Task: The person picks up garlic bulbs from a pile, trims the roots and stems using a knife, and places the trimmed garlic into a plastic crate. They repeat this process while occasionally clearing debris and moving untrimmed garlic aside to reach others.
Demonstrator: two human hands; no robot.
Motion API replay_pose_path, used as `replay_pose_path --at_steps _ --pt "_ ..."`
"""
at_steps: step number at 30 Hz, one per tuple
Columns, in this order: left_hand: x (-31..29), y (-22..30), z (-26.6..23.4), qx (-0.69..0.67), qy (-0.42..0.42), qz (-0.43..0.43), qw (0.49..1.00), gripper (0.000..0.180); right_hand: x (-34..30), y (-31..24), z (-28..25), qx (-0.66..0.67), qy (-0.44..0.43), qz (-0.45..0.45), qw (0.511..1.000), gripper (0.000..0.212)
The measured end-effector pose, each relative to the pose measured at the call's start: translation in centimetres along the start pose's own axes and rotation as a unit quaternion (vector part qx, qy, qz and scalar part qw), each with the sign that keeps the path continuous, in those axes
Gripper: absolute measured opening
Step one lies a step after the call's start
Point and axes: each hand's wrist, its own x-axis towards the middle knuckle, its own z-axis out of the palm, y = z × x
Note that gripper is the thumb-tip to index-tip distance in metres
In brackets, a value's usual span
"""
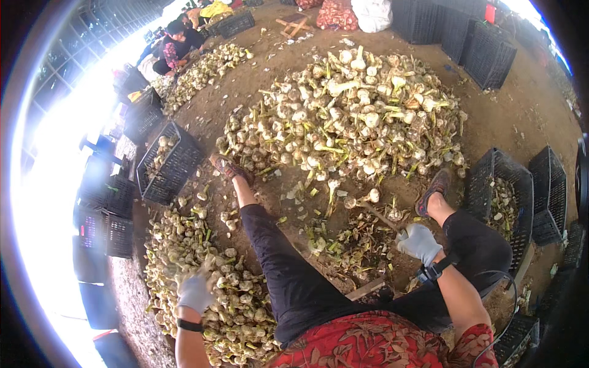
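My right hand [419,244], in a pale glove, grips a long thin brownish tool [381,214]; its exact kind I cannot make out. Its far end lies close to a garlic bulb [373,195] on the ground. My left hand [195,293], also gloved, hovers over or touches a heap of garlic with short-cut stems [236,306] at the lower left. Motion blurs its fingers, so whether they are open or closed is unclear. Ahead, beyond my spread legs, rises a large pile of garlic with longer stems [350,116]. Cut stems and leaves [343,245] litter the ground between my legs.
A black plastic crate [169,175] with some garlic stands tilted at left. Another crate [521,184] with scraps is beside my right knee. Stacked crates [488,58] and filled sacks [337,15] stand at the back. Another person [178,46] sits by a garlic pile at far left.
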Motion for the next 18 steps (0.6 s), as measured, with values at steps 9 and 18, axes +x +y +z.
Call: replay_pose_path --at_steps 9,18 --pt "3.8 15.6 -4.1 -0.165 0.128 0.257 0.944 0.040 2.0 0.6 1.3 0.227 0.056 -0.022 0.972 0.027" --pt "18.7 34.1 2.5 0.040 -0.066 0.238 0.968 0.065 2.3 -1.2 -1.0 0.210 0.120 -0.072 0.968 0.028"
